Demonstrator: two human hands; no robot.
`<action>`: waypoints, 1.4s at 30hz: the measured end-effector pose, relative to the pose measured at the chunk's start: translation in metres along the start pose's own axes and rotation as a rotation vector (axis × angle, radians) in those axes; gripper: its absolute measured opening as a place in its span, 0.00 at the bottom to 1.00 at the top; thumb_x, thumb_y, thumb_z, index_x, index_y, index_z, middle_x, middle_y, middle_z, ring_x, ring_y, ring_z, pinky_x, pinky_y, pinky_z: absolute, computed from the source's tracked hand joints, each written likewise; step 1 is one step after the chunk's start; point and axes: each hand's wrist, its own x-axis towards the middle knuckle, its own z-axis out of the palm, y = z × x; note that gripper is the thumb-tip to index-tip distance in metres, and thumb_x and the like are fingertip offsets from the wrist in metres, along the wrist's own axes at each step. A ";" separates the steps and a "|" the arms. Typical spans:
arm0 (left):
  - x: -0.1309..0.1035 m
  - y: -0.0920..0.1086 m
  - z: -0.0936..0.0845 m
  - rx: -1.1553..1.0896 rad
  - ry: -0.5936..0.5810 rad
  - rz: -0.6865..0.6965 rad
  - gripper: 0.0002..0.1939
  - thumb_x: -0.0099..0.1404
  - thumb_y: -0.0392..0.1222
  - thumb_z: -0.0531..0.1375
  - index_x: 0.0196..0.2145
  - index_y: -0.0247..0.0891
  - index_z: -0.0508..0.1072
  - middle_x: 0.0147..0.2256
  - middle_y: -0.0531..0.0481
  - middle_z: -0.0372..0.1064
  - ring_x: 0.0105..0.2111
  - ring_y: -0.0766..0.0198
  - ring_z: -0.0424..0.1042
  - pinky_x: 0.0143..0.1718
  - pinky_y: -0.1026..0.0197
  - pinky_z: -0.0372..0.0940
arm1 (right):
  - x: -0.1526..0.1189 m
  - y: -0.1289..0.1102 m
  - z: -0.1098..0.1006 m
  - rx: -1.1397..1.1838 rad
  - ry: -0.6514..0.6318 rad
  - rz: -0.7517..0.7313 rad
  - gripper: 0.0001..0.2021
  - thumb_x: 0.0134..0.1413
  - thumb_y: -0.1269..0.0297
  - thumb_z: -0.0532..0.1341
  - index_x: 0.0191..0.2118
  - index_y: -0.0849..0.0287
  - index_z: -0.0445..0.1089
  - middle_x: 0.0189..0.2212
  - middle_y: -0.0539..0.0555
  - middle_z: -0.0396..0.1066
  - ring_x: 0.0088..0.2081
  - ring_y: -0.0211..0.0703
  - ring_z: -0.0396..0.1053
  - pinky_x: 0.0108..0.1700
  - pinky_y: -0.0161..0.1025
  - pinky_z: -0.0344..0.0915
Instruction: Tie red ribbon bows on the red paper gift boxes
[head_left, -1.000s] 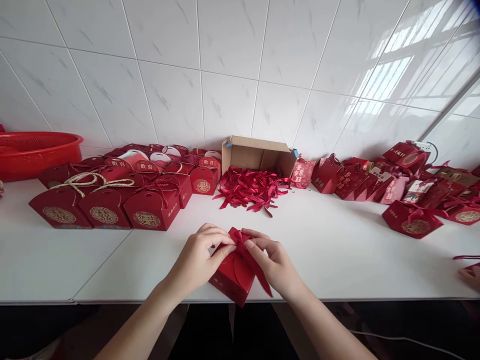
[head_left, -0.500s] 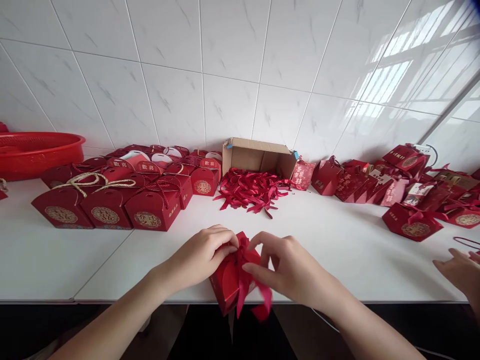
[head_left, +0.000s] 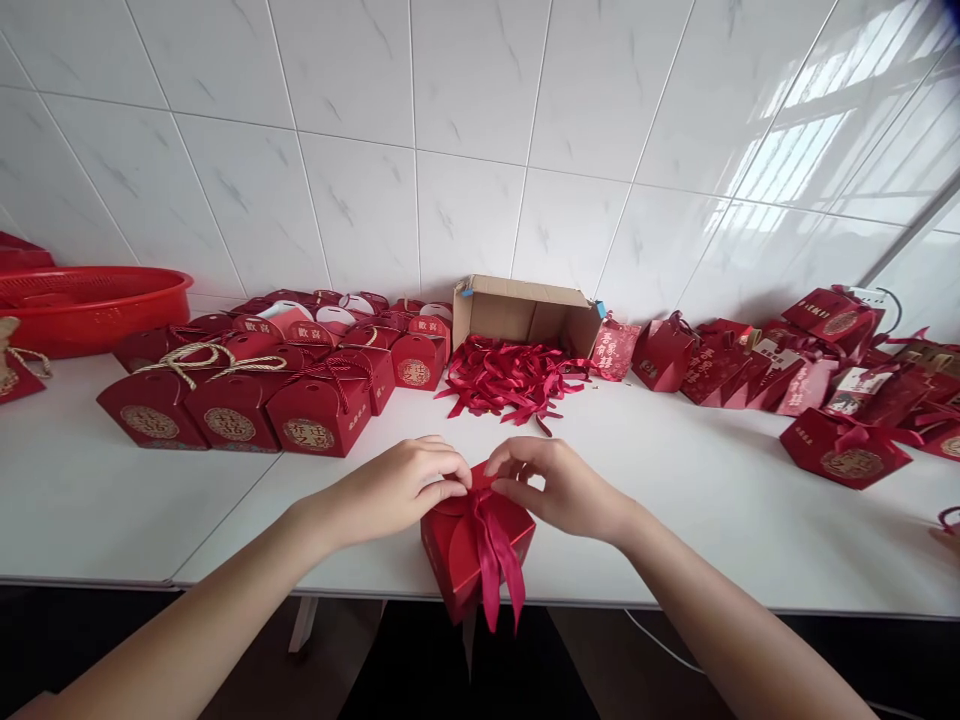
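In front of me a small red gift box [head_left: 444,552] stands at the table's front edge, one corner jutting past it. A crimson satin ribbon [head_left: 495,560] is tied at its top, with the tails hanging down over the near side. My left hand [head_left: 420,487] pinches the ribbon at the top left of the box between thumb and fingers. From the right, my right hand [head_left: 553,488] has thumb and curled fingers closed at the ribbon beside the knot. The fingertips partly hide the knot.
Finished-looking red boxes [head_left: 232,425] with cord handles stand at left, near a red plastic basket [head_left: 97,310]. Loose ribbons [head_left: 517,380] spill from a cardboard box [head_left: 525,290]. More red boxes [head_left: 847,448] are at right. Another person's hand [head_left: 946,540] shows at the right edge.
My right hand has moved up from the ribbon's side to the knot. The swinging tails now hang down together. The view has turned slightly left, and the other person's hand is mostly out of view.
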 end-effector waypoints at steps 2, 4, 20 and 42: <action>0.003 -0.003 -0.004 0.017 -0.029 0.010 0.10 0.64 0.37 0.55 0.31 0.44 0.76 0.31 0.52 0.74 0.34 0.60 0.71 0.36 0.63 0.62 | -0.006 -0.002 0.003 -0.156 -0.023 -0.127 0.14 0.60 0.73 0.53 0.44 0.57 0.73 0.36 0.56 0.70 0.33 0.39 0.68 0.37 0.38 0.68; 0.005 -0.006 -0.007 0.045 -0.056 0.016 0.10 0.64 0.36 0.54 0.31 0.44 0.76 0.32 0.52 0.73 0.35 0.60 0.71 0.36 0.63 0.62 | -0.011 -0.002 0.007 -0.281 -0.049 -0.206 0.18 0.60 0.75 0.50 0.46 0.56 0.74 0.36 0.58 0.68 0.34 0.40 0.67 0.35 0.37 0.68; 0.003 -0.006 -0.012 -0.020 -0.098 -0.007 0.05 0.60 0.37 0.57 0.33 0.42 0.72 0.36 0.51 0.66 0.33 0.62 0.67 0.35 0.64 0.63 | -0.017 0.021 0.016 -0.245 -0.020 -0.284 0.15 0.62 0.68 0.54 0.45 0.52 0.77 0.34 0.56 0.61 0.37 0.42 0.65 0.39 0.40 0.70; 0.011 -0.010 -0.006 -0.048 -0.246 -0.061 0.07 0.65 0.47 0.55 0.33 0.43 0.68 0.51 0.48 0.60 0.55 0.53 0.58 0.50 0.56 0.60 | -0.017 0.024 0.022 -0.159 0.009 -0.275 0.14 0.61 0.70 0.55 0.43 0.52 0.78 0.34 0.55 0.57 0.38 0.43 0.63 0.39 0.41 0.69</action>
